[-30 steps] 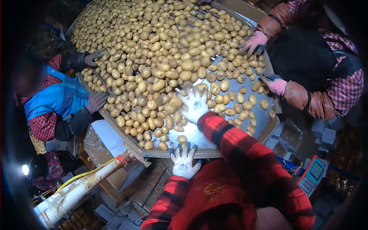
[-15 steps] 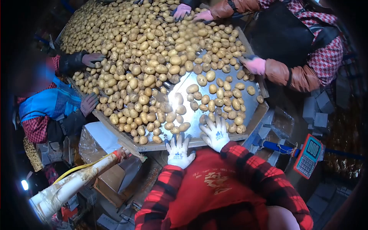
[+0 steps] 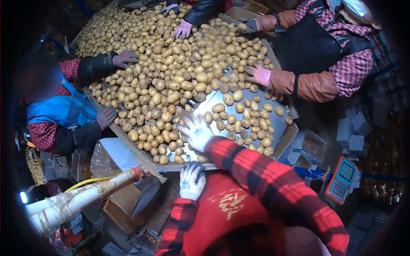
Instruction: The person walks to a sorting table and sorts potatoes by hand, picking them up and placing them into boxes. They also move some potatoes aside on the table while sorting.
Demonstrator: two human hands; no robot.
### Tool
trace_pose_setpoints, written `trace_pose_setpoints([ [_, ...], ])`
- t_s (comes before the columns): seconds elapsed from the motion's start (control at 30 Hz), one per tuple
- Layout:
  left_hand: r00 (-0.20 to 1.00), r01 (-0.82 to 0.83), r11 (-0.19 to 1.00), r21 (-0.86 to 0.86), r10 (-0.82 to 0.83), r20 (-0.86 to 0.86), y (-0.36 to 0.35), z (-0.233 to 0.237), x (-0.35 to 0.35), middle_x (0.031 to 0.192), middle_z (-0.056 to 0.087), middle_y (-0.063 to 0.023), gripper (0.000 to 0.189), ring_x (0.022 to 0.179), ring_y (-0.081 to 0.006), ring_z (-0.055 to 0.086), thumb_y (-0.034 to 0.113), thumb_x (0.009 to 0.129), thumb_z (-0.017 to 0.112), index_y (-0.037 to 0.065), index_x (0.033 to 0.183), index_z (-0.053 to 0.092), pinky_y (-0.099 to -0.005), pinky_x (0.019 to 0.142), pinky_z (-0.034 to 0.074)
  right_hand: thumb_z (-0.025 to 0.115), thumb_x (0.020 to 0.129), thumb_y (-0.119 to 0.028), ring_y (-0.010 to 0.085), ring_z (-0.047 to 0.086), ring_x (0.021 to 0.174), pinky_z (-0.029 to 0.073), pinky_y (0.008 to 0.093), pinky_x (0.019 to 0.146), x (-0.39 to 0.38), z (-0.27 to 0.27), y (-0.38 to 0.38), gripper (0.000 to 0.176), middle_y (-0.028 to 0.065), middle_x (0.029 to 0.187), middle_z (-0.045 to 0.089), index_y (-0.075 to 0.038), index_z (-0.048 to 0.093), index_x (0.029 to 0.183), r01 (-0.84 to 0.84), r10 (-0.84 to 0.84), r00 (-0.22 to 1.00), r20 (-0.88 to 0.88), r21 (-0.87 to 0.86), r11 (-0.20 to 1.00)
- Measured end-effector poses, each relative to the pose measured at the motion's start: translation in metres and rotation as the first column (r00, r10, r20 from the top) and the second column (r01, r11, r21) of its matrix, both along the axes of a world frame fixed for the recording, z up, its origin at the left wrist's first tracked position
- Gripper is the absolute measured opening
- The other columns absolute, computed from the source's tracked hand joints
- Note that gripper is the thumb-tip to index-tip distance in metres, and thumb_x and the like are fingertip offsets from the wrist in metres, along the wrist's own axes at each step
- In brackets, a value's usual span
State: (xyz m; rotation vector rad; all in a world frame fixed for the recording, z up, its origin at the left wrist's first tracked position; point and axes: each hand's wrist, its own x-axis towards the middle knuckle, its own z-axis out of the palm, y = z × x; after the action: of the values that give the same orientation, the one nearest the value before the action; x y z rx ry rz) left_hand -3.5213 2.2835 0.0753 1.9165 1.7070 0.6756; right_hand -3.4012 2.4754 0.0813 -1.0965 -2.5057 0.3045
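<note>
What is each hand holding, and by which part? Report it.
Nothing lifted. Right hand spread open over potatoes; left hand at the table edge, grip unclear.

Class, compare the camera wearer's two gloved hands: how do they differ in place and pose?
The right hand reaches out over the potatoes; the left hand sits back at the near rim of the table. The right hand's fingers are spread; the left hand's lie close together. Both wear white work gloves.

Red scale [image 3: 341,179] at right, taped white pipe [image 3: 81,199] at left.
</note>
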Motion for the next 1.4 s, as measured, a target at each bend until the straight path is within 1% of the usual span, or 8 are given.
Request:
trace_pose_setpoints([
  [0.2,0.964,-0.126,0.973,-0.192,0.166,0.207,-0.004,0.001,-0.011,0.128,0.069,-0.012,0.038,0.118,-0.0305,0.066,0.014,0.088,0.066,0.011,0.126,0.069,-0.0464,0.105,0.05,0.065,0.088,-0.02,0.0325,0.054,0.129,0.052,0.0474,0.093,0.019,0.008,0.006,0.046,0.0102,0.132,0.058,-0.017,0.062,0.134,0.051,0.036,0.987,0.155,-0.522,0.851],
  [0.37,0.175,0.053,0.791,-0.61,0.594,0.785,0.035,0.003,0.004,0.133,0.066,-0.0145,0.046,0.118,-0.0303,0.067,0.033,0.107,0.055,0.007,0.145,0.054,-0.0408,0.101,0.055,0.06,0.096,-0.022,0.033,0.064,0.114,0.054,0.0456,0.093,0.078,-0.016,0.0,0.034,0.0147,0.12,0.064,-0.012,0.065,0.128,0.139,-0.167,0.986,0.015,-0.63,0.764],
  [0.63,-0.427,0.417,0.621,-0.663,0.778,0.46,0.087,0.017,0.023,0.141,0.056,-0.0153,0.042,0.129,-0.0332,0.058,0.034,0.107,0.056,0.008,0.14,0.051,-0.0406,0.09,0.06,0.059,0.095,-0.028,0.0366,0.054,0.132,0.045,0.0455,0.11,0.074,0.038,0.023,0.044,0.0184,0.139,0.061,-0.01,0.063,0.135,0.025,-0.12,0.99,-0.072,-0.754,0.656],
  [0.9,-0.409,0.335,0.667,-0.665,0.739,0.535,0.066,0.041,0.0,0.136,0.06,-0.0129,0.04,0.126,-0.0325,0.059,0.045,0.105,0.054,0.015,0.131,0.056,-0.0455,0.093,0.056,0.06,0.091,-0.032,0.0433,0.031,0.15,0.026,0.0587,0.123,0.029,-0.005,0.225,0.064,0.0195,0.162,0.036,-0.022,0.047,0.152,0.352,-0.27,0.922,0.276,-0.315,0.881],
  [1.0,-0.487,0.284,0.613,-0.737,0.755,0.439,0.055,0.028,-0.002,0.137,0.059,-0.0145,0.042,0.127,-0.0334,0.059,0.044,0.105,0.053,0.011,0.132,0.055,-0.0493,0.096,0.055,0.066,0.085,-0.021,0.0396,0.045,0.137,0.034,0.0563,0.116,0.014,-0.049,0.169,0.061,0.0157,0.147,0.05,-0.016,0.053,0.144,0.333,-0.334,0.942,-0.037,-0.038,0.942],
  [1.17,-0.5,0.278,0.654,-0.703,0.724,0.476,0.065,0.019,0.002,0.135,0.059,-0.0169,0.045,0.123,-0.0367,0.061,0.039,0.106,0.053,0.006,0.137,0.052,-0.052,0.098,0.055,0.066,0.081,-0.009,0.0374,0.054,0.124,0.044,0.0483,0.105,0.066,-0.033,0.088,0.055,0.0136,0.136,0.057,-0.011,0.059,0.135,-0.02,-0.023,0.99,-0.136,-0.312,0.95],
  [1.3,-0.399,0.312,0.667,-0.677,0.739,0.543,0.09,0.04,0.016,0.127,0.06,-0.018,0.044,0.106,-0.0314,0.065,0.025,0.107,0.053,0.003,0.144,0.047,-0.0325,0.08,0.06,0.067,0.084,-0.013,0.0415,0.056,0.121,0.046,0.0485,0.103,0.076,-0.007,0.05,0.047,0.017,0.131,0.059,-0.006,0.06,0.131,0.12,-0.312,0.893,-0.323,-0.497,0.86],
  [1.4,-0.626,0.613,0.714,-0.338,0.7,0.344,0.061,-0.051,0.002,0.128,0.059,-0.018,0.05,0.095,-0.0283,0.066,0.022,0.106,0.055,0.001,0.149,0.042,-0.0252,0.068,0.059,0.068,0.088,-0.018,0.0423,0.06,0.111,0.049,0.0479,0.096,0.067,0.04,0.024,0.036,0.0206,0.12,0.062,-0.004,0.062,0.121,-0.297,0.118,0.952,-0.284,-0.749,0.593],
])
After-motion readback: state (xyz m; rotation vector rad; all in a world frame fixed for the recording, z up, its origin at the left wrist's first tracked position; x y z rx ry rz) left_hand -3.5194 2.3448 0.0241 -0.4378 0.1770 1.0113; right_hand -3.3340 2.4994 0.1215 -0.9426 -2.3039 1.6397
